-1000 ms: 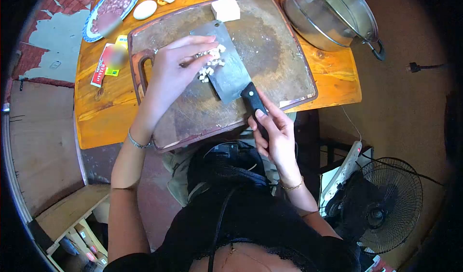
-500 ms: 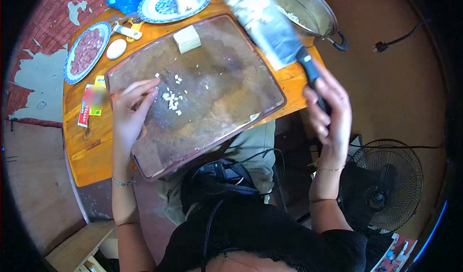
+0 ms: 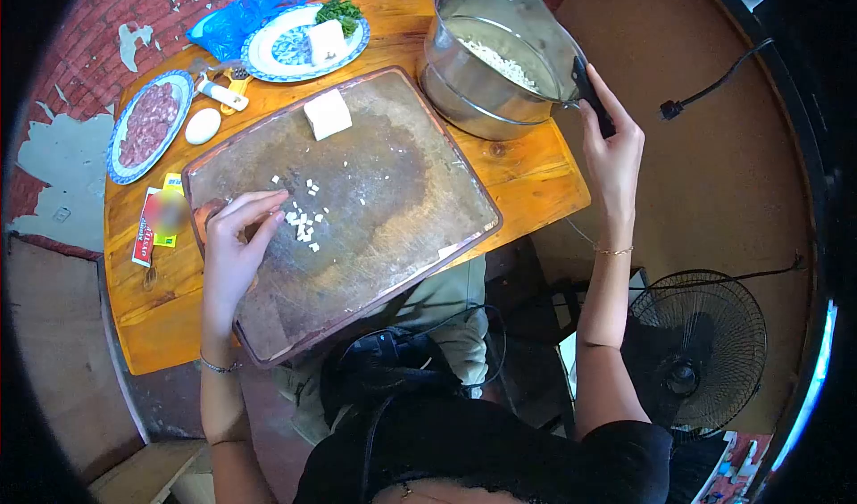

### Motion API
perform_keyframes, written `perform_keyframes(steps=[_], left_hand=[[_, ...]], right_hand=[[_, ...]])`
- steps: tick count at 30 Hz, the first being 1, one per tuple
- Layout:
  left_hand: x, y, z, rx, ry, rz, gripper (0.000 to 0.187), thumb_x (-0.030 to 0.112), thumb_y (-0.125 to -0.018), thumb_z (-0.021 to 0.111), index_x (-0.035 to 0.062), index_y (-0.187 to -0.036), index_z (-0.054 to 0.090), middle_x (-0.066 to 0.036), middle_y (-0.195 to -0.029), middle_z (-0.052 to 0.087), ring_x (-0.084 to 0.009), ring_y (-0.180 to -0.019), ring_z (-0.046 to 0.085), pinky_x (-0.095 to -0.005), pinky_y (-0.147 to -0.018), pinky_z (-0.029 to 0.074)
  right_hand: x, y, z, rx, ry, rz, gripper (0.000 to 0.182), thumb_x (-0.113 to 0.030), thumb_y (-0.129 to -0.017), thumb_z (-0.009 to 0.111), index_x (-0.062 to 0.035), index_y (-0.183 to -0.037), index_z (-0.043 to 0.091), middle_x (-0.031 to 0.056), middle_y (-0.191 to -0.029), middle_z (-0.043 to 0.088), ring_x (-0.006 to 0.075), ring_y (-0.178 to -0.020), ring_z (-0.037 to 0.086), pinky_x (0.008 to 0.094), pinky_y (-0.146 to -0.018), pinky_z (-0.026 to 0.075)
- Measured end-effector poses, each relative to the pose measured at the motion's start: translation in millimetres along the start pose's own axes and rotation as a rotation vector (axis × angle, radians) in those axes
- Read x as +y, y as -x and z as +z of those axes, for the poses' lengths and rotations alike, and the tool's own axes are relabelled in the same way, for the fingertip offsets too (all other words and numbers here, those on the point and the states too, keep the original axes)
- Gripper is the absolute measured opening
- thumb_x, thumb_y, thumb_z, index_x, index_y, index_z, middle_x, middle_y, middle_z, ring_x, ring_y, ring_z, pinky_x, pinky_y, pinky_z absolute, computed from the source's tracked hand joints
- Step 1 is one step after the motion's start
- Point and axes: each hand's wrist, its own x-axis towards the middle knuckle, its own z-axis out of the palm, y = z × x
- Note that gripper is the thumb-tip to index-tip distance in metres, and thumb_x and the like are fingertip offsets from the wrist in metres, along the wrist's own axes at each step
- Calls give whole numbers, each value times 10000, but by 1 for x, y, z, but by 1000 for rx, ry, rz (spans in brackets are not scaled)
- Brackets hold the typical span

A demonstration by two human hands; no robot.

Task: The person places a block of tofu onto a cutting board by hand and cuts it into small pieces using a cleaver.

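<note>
My right hand (image 3: pixel 614 142) grips the black handle of a wide-bladed kitchen knife (image 3: pixel 542 26), holding its blade tilted over the steel pot (image 3: pixel 486 107). Small white diced pieces (image 3: pixel 500 62) lie inside that pot. Just above the left part of the cutting board (image 3: pixel 375 227) is my left hand (image 3: pixel 243 227), thumb and fingers a little apart, with nothing visible between them. Small white cubes (image 3: pixel 304 225) are scattered beside its fingertips. A larger white block, looking like tofu (image 3: pixel 328 115), sits near the board's far edge.
On the wooden table (image 3: pixel 170 325) are a plate of ground meat (image 3: pixel 150 127), an egg (image 3: pixel 203 126), a peeler (image 3: pixel 221 94), seasoning packets (image 3: pixel 143 236), and a plate (image 3: pixel 259 53) with another white block and herbs. A fan (image 3: pixel 687 361) stands at the right.
The knife has moved over the pot, and the white pieces that lay on its blade are no longer seen there. My left hand stays by the cubes. The view has shifted.
</note>
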Motion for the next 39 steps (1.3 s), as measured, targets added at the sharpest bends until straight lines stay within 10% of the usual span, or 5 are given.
perform_keyframes(steps=[4,7,12,19,39], left_hand=[[-7,0,-5,-10,-43,-3,262,-10,-847,628,-2,-1107,663,-98,-1120,631,-164,-1009,613,-279,-885,503],[-10,1,-10,-19,-73,-8,305,-3,-849,627,10,-1154,640,-92,-1170,615,-181,-1050,604,-298,-911,496],[-10,1,2,42,-48,-23,374,-5,-870,599,36,-1242,587,-96,-1224,586,-188,-1090,589,-313,-922,496],[-20,-19,2,-13,-321,62,419,10,-892,539,77,-1305,536,-120,-1232,606,-258,-1131,586,-331,-982,434],[-7,12,6,-12,-145,-52,443,38,-760,739,88,-1189,642,-57,-1100,631,-138,-899,598,-258,-815,499]], right_hand=[[19,2,0,40,-16,-40,391,-34,-873,601,-56,-1263,588,158,-1172,648,161,-1037,621,307,-853,488],[8,10,-11,17,-337,269,401,-86,-912,569,-61,-1311,549,-13,-725,554,-12,-516,393,145,-438,296],[-46,44,-21,-55,-657,370,436,-131,-924,498,-9,-1342,469,2,-687,547,-6,-360,283,156,-313,201],[-50,106,12,-575,-930,520,467,2,-887,534,0,-1349,469,17,-653,556,10,-364,323,176,-325,216],[-39,148,29,-584,-624,664,413,-38,-910,565,-77,-1320,543,-58,-658,522,-14,-444,361,153,-392,273]])
